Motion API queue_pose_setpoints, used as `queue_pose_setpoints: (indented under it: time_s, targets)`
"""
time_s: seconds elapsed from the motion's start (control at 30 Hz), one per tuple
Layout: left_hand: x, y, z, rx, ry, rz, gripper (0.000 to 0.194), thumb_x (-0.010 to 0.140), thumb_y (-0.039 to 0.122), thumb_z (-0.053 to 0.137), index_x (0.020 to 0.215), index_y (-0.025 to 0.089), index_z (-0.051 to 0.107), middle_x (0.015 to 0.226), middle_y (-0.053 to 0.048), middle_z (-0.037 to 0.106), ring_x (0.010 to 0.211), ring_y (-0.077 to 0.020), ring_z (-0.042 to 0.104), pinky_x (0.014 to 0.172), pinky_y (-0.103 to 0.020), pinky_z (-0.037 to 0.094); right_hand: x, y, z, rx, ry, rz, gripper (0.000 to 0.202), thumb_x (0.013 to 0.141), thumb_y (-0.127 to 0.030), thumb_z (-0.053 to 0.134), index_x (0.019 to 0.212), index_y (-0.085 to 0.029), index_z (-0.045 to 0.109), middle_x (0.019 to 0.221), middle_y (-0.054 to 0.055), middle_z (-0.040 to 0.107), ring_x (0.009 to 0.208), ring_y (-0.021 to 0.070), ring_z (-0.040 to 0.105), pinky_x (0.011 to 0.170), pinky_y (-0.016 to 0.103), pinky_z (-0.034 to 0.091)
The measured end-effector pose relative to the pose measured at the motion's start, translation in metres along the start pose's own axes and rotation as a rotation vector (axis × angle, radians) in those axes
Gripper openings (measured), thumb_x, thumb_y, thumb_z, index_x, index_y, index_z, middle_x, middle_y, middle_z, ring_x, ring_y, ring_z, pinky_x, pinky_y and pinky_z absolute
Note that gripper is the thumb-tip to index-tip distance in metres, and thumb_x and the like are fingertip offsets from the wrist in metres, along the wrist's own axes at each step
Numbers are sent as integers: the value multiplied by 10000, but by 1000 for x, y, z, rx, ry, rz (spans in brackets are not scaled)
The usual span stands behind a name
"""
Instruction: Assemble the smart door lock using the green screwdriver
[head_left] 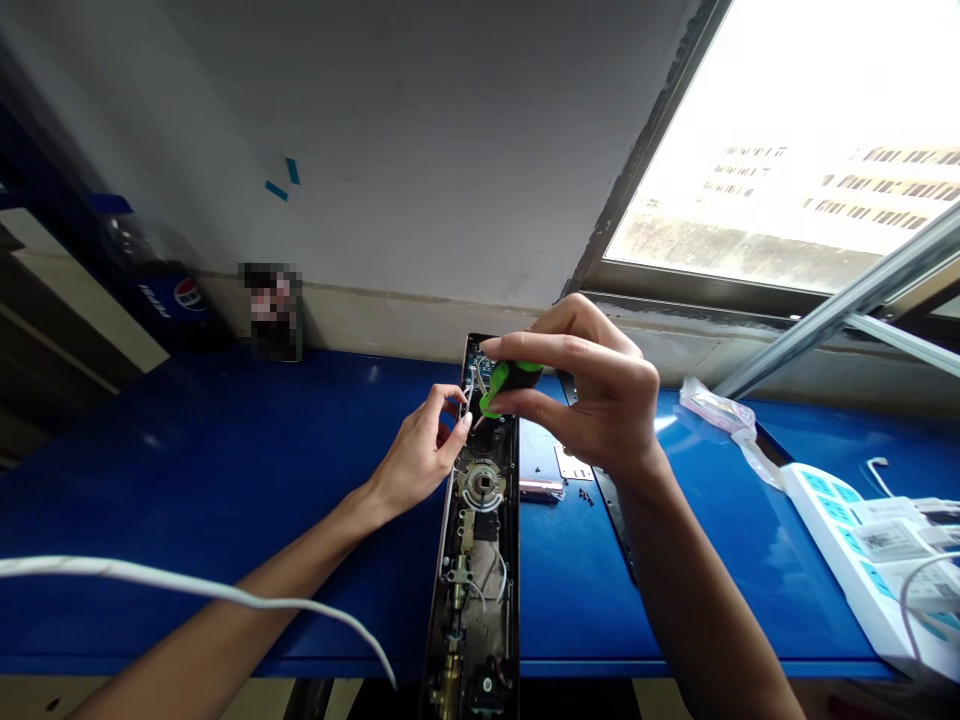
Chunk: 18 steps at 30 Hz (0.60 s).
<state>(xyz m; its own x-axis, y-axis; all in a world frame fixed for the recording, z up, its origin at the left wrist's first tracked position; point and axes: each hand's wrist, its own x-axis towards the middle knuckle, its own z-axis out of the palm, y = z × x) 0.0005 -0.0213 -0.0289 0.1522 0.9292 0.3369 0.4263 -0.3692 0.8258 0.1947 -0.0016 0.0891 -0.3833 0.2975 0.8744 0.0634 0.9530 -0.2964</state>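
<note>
A long narrow black device housing (504, 440), open on top, stands in front of me with its near end at the table edge. Inside are a circuit board (484, 365) at the far end, a round metal part (482, 484), brass-coloured fittings (450, 672) and thin white wires. My right hand (592, 385) grips a green and black screwdriver (511, 382) above the far half, its tip pointing down into the housing. Over the housing's left edge, my left hand (420, 448) is closed in a pinch by the white wires; what lies between the fingertips is hidden.
Right of the housing lie small screws (586, 497), a metal plate (574, 463) and a wrapped cylindrical piece (541, 491). A white power strip (832, 530) with plugs sits further right. A white cable (187, 584) crosses my left forearm. A Pepsi bottle (161, 285) stands back left.
</note>
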Motion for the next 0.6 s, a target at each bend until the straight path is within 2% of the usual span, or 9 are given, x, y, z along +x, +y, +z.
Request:
queue_pose_setpoints:
  time_s: [0.07,0.13,0.2,0.27,0.33,0.4,0.47,0.53,0.6]
  targets:
    - [0,-1,1,-8,-5,-4,227,1046,411,526,1205,255,482,1072,-39,681,731,-168,685,678,-325,557,0,-1,0,-10,-21,28,337,922,-268,772,1257,-295,757,1038,39,707,910,172,681,755,355,620]
    - [0,-1,1,-10,-6,-2,224,1049,409,522,1209,258,478,1108,-42,677,732,-165,680,678,-325,555,0,-2,-1,59,-87,66,369,1023,-189,591,1366,-285,690,1234,66,720,1070,201,704,891,410,625]
    - [0,-1,1,-7,-4,2,221,1051,405,518,1212,258,480,1124,-45,676,755,-168,683,694,-327,558,1,-2,-1,115,-111,78,431,1028,-130,540,1404,-305,658,1318,49,723,1146,217,711,957,443,621]
    - [0,-1,1,4,7,8,215,1052,406,517,1202,254,486,1123,-48,678,775,-172,688,714,-331,561,1,-1,0,85,-64,43,399,970,-158,676,1330,-325,712,1177,29,768,1031,205,733,876,412,642]
    - [0,0,1,23,15,6,213,1053,409,516,1194,250,492,1092,-46,685,768,-173,689,715,-332,559,1,1,-1,1,2,5,360,865,-244,830,1214,-319,778,969,16,738,865,175,695,740,358,630]
    - [-1,0,2,25,16,-4,216,1053,408,516,1199,250,494,1081,-45,688,751,-171,689,703,-329,560,0,1,-1,-41,20,7,333,858,-308,841,1187,-308,792,904,17,674,812,158,648,685,330,603]
    - [-1,0,2,0,11,-10,221,1054,405,513,1211,252,492,1109,-52,686,762,-173,698,701,-329,571,0,0,-1,5,-43,51,322,976,-276,692,1293,-308,740,1066,51,705,932,177,682,777,357,620]
    - [-2,0,2,-27,6,-8,226,1055,405,506,1222,253,489,1141,-62,683,777,-176,707,710,-333,584,0,-2,-1,88,-124,91,408,1039,-190,535,1406,-321,657,1290,54,710,1101,203,704,917,412,623]
    - [-2,0,3,-23,12,-1,228,1055,408,507,1218,250,491,1139,-65,683,785,-179,708,720,-337,588,0,-3,0,126,-134,90,427,1026,-165,558,1409,-329,652,1318,32,726,1136,213,714,953,430,624]
